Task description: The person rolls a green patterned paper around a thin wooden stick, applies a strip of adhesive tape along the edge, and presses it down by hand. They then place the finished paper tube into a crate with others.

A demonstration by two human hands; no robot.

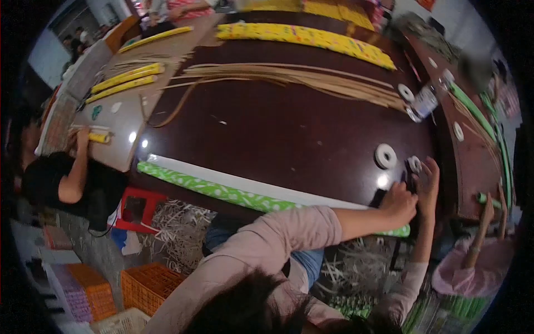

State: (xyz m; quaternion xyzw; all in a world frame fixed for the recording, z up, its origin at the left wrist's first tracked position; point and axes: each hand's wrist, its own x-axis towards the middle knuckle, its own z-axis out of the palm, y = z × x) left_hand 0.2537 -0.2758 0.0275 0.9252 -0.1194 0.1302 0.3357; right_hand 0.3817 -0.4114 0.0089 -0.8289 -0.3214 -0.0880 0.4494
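Observation:
My left hand (399, 203) is reached across to the right over the table edge, its fingers closed; what they pinch is too small to see. Just beside it, my right hand (427, 186) is raised with fingers curved and apart, close to a small tape roll (414, 165) on a dark holder. Below my left forearm, a long roll of green patterned wrapping paper (222, 192) lies along the near table edge, a white strip showing behind it. A larger white tape roll (385, 156) rests on the table to the left of the small one.
Brown strips (289, 75) stretch across the dark table (267, 122). Behind them lie yellow patterned rolls (306, 40). A clear bottle (424, 104) stands at right. Co-workers' hands handle a yellow roll (99, 137) at left and a green roll (483, 197) at right. An orange crate (150, 284) sits below.

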